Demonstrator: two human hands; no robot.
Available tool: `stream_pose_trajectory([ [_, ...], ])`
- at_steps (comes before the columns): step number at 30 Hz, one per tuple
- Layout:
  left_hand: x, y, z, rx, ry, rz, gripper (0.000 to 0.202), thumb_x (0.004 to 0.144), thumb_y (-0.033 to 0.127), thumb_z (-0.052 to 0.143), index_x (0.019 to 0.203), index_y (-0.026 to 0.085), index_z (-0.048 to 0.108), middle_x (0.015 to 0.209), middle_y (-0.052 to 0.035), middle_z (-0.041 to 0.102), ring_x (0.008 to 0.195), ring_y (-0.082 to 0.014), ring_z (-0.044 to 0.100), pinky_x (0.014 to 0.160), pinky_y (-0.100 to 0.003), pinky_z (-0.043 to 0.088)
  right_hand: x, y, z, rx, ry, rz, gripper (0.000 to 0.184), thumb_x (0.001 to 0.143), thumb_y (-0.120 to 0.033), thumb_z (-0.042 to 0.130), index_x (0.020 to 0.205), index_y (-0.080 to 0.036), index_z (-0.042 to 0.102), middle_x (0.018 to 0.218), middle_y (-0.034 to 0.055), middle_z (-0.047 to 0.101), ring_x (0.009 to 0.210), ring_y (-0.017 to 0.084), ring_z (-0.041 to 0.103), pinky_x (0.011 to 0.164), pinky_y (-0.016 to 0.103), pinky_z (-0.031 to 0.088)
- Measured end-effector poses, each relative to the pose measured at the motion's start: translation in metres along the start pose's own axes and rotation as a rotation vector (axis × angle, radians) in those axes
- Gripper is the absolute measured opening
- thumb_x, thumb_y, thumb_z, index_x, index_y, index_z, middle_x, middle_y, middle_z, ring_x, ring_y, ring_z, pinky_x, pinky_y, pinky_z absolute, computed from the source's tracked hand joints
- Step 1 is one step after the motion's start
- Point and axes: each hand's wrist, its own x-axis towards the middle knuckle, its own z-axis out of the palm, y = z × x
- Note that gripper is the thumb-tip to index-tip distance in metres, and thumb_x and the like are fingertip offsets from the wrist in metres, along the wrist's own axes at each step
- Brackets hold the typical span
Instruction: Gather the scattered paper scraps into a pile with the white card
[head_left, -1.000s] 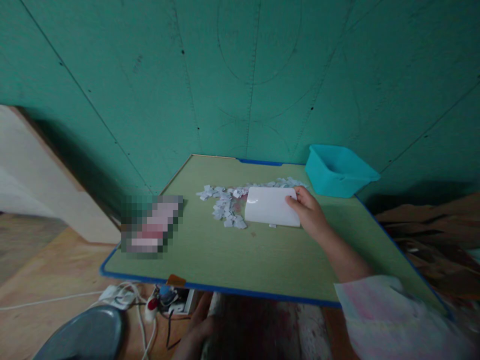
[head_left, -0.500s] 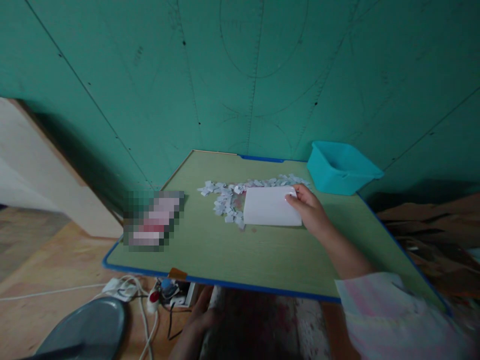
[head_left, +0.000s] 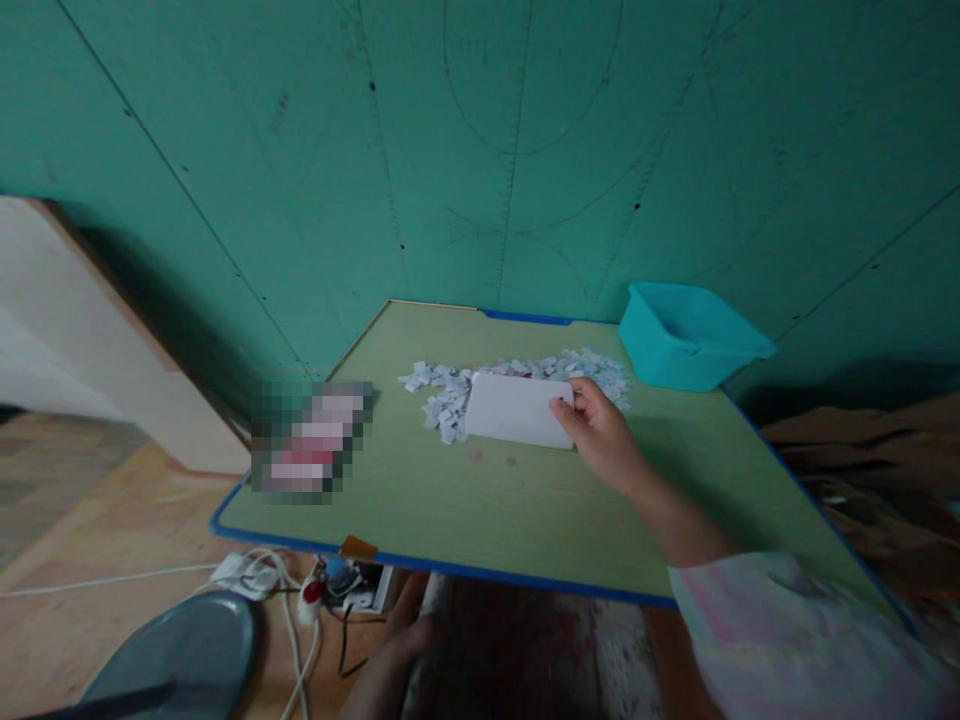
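My right hand grips a thin white rectangular board by its right end, thumb on the near face and fingers behind. The board has rounded corners and leans over the table, its lower long edge at or close to the surface; I cannot tell whether it touches. Many small white paper scraps lie along its left side, and more scraps spread behind and to its right. Below the table's front edge is my left hand, in shadow, with its fingers mostly hidden.
A turquoise plastic bin stands at the table's back right corner. On the left lies a pixelated flat item. The green table has a blue rim and meets a green wall. Cables and a grey stool seat are lower left.
My right hand has moved the board a little to the left and tilted it slightly. Scraps at its left edge have shifted left, and more scraps show behind my hand. My left hand stays put.
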Motion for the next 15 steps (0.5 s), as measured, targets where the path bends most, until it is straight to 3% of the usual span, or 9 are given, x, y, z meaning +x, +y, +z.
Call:
stream_pose_trajectory([
  [5, -0.0055, 0.0060, 0.0048, -0.022, -0.047, -0.019, 0.046, 0.037, 0.003, 0.058, 0.073, 0.028, 0.072, 0.050, 0.0096, 0.064, 0.044, -0.0134, 0.046, 0.052, -0.024, 0.040, 0.0011, 0.0028, -0.0030, -0.037, 0.044, -0.015, 0.022, 0.081, -0.042, 0.049, 0.089, -0.022, 0.046, 0.074, 0.0010, 0.064, 0.064, 0.015, 0.058, 0.056, 0.027, 0.043],
  [9, -0.0047, 0.0079, 0.0033, 0.073, -0.069, 0.018, 0.044, 0.037, 0.004, 0.062, 0.073, 0.027, 0.069, 0.046, 0.0091, 0.061, 0.058, -0.0186, 0.057, 0.062, -0.026, 0.044, 0.0017, 0.0033, -0.0064, 0.009, 0.020, -0.016, 0.021, 0.081, -0.041, 0.049, 0.088, -0.022, 0.046, 0.074, 0.0006, 0.063, 0.062, 0.015, 0.056, 0.055, 0.027, 0.042],
  [15, 0.0016, 0.0004, 0.0004, 0.050, -0.039, 0.072, 0.040, 0.037, 0.005, 0.060, 0.070, 0.027, 0.070, 0.069, 0.0062, 0.075, 0.081, -0.0222, 0.065, 0.068, -0.025, 0.047, 0.0002, -0.0006, -0.0059, 0.040, -0.025, 0.009, 0.020, 0.081, -0.040, 0.051, 0.087, -0.022, 0.046, 0.072, 0.0005, 0.061, 0.061, 0.014, 0.055, 0.053, 0.026, 0.041],
])
